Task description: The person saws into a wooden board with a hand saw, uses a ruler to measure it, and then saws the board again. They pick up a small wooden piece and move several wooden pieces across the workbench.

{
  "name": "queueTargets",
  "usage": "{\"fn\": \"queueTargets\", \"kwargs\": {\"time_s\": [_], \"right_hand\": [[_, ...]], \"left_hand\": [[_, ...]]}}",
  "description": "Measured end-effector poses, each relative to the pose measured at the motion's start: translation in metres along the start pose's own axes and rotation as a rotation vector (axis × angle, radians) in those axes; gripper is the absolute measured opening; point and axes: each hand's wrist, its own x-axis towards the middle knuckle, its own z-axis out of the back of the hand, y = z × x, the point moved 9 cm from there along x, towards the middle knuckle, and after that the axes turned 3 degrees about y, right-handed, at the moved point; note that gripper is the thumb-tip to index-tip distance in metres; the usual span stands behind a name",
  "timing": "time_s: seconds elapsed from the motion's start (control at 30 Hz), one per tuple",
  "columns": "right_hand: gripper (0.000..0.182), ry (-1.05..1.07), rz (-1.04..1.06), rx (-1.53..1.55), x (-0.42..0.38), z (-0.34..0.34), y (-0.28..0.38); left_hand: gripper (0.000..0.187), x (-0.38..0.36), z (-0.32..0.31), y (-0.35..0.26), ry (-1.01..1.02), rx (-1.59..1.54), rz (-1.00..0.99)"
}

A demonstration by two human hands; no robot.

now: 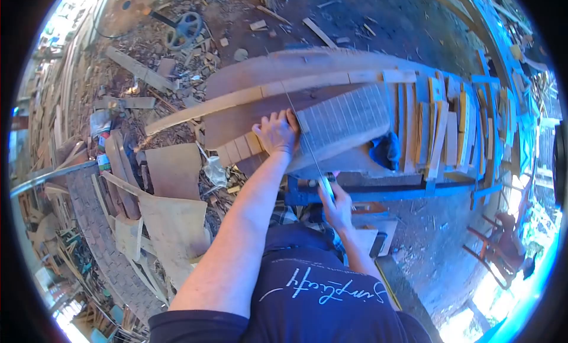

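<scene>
My left hand lies spread on a wooden board with evenly spaced lines across its top, pressing on it. The board's shorter lined end shows left of that hand. Just right of the fingers a handsaw, seen edge-on as a thin straight line, crosses the board. My right hand is closed round its pale handle, at the near side. Beyond the board, the saw's far end overlaps a long curved wooden strip with a few marks. A dark bundle sits by the board's right end.
A broad wooden surface lies under the work. Several wood pieces line a blue-lit rack on the right. Scraps litter the ground behind. Flat sheets and a clear plastic bag lie left; a wooden chair stands right.
</scene>
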Motion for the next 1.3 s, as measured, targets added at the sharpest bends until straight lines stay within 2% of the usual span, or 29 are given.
{"fn": "queueTargets", "kwargs": {"time_s": [0.1, 0.2, 0.33, 0.43, 0.47, 0.5, 0.6, 0.73, 0.87, 0.93, 1.03, 1.17, 1.23, 1.3], "right_hand": [[0.039, -0.012, 0.011, 0.024, 0.056, -0.029, 0.004], [0.04, 0.007, 0.052, 0.018, 0.035, -0.016, 0.003], [0.041, 0.05, -0.008, 0.079, -0.015, 0.013, -0.007], [0.04, 0.061, -0.02, -0.038, 0.026, -0.011, 0.003], [0.04, -0.026, 0.116, 0.019, 0.042, -0.019, 0.011], [0.04, -0.027, 0.116, 0.027, 0.042, -0.018, 0.007], [0.038, 0.058, -0.007, -0.008, 0.024, -0.003, 0.004], [0.038, 0.083, -0.021, 0.041, -0.021, 0.019, -0.021], [0.039, 0.051, 0.035, -0.007, 0.036, -0.001, 0.009], [0.038, 0.141, -0.134, -0.006, 0.065, -0.019, 0.008], [0.036, 0.077, -0.005, -0.014, 0.027, 0.003, 0.018], [0.035, 0.08, -0.03, -0.002, -0.008, 0.017, 0.009], [0.037, 0.027, 0.008, 0.068, 0.026, 0.001, 0.009], [0.04, 0.111, 0.0, -0.095, 0.062, -0.021, 0.011]], "left_hand": [[0.033, 0.002, 0.002, 0.0, 0.054, 0.02, 0.01], [0.033, 0.002, 0.005, -0.001, 0.052, 0.006, 0.019], [0.032, 0.006, 0.004, -0.002, 0.034, -0.02, 0.009], [0.031, 0.003, 0.002, -0.001, 0.077, 0.006, 0.004], [0.03, 0.003, 0.001, 0.001, 0.07, 0.018, 0.02], [0.03, 0.005, 0.001, 0.003, 0.057, 0.028, 0.032], [0.031, 0.005, 0.005, 0.0, 0.069, 0.011, 0.037], [0.033, 0.001, 0.002, 0.001, 0.04, 0.005, -0.005], [0.031, 0.005, -0.001, 0.001, 0.171, 0.069, 0.045], [0.033, 0.006, 0.002, 0.002, 0.176, 0.072, 0.039], [0.034, 0.006, 0.002, 0.001, 0.155, 0.056, 0.073], [0.034, 0.007, 0.0, 0.001, 0.171, 0.061, 0.062], [0.034, 0.007, -0.003, 0.001, 0.173, 0.067, 0.04], [0.035, 0.01, 0.002, 0.006, 0.057, 0.023, 0.077]]}}
